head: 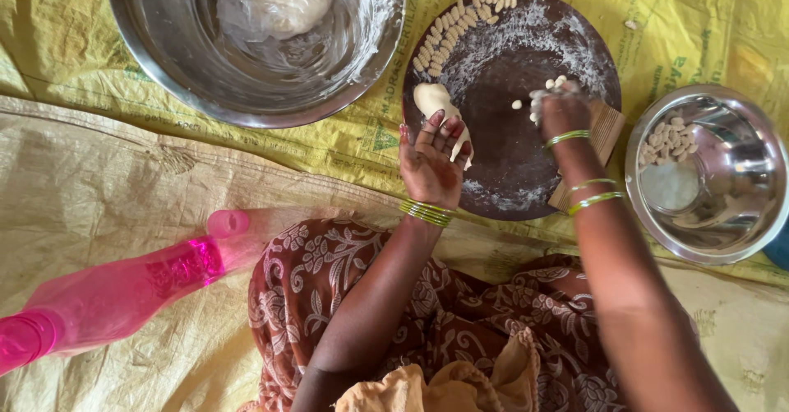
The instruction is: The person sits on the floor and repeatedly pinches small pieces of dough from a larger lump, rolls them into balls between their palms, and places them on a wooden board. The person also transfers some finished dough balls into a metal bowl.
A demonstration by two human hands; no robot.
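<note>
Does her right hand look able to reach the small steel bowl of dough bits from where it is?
Probably yes. The right hand works on the round board, and the small steel bowl sits just beside it on that side, open-topped, with nothing between them.

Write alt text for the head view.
Left hand holds a dough piece over a floured round board; right hand pinches small dough bits. Steel bowls and a pink bottle lie nearby.
</note>
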